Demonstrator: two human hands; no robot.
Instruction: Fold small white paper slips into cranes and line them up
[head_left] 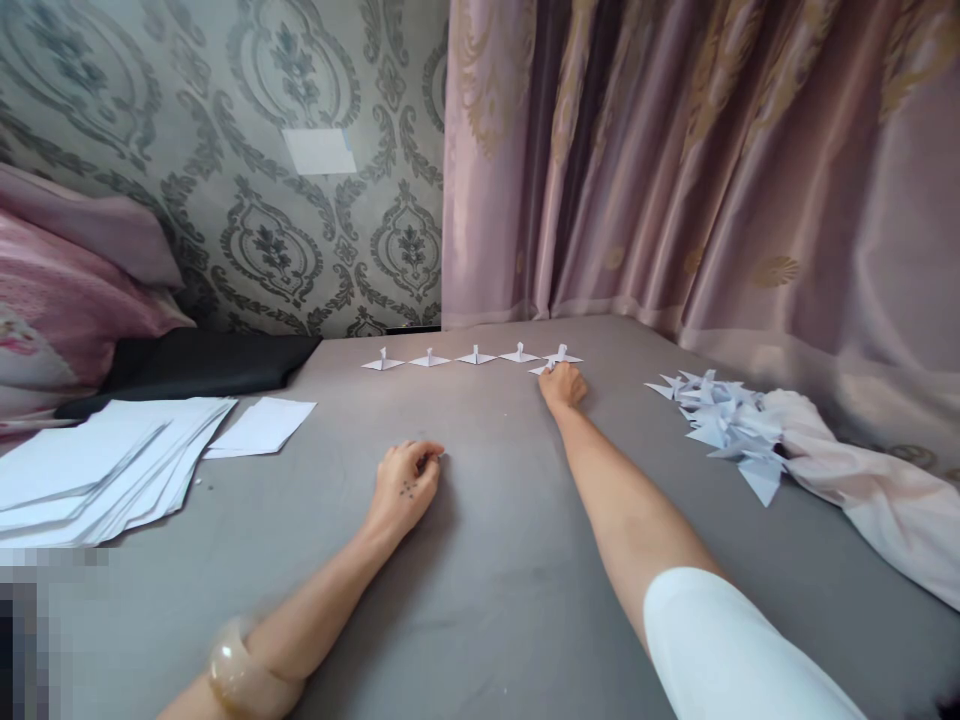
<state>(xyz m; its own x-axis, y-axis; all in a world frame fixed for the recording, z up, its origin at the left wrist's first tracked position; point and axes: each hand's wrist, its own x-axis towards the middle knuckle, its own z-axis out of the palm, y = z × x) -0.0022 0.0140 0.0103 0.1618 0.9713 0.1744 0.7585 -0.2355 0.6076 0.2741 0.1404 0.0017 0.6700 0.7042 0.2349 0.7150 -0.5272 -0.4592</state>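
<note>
Far out on the grey surface, my right hand (564,385) is closed on a white folded-paper figure (538,371); the hand hides most of it. Just behind stands another such figure (564,355), at the right end of a row of several. Each has flat, pointed wings and a small upright middle, like this one (475,355) halfway along the row. My left hand (409,485) hovers or rests nearer to me, left of centre, its fingers curled together. No object shows in it.
A heap of white folded-paper pieces (724,415) lies at the right beside pale bunched cloth (862,480). Stacked white paper sheets (97,460) and smaller sheets (262,425) are at the left, before a black flat item (210,362). Pink curtains (600,180) hang behind the grey surface (480,560).
</note>
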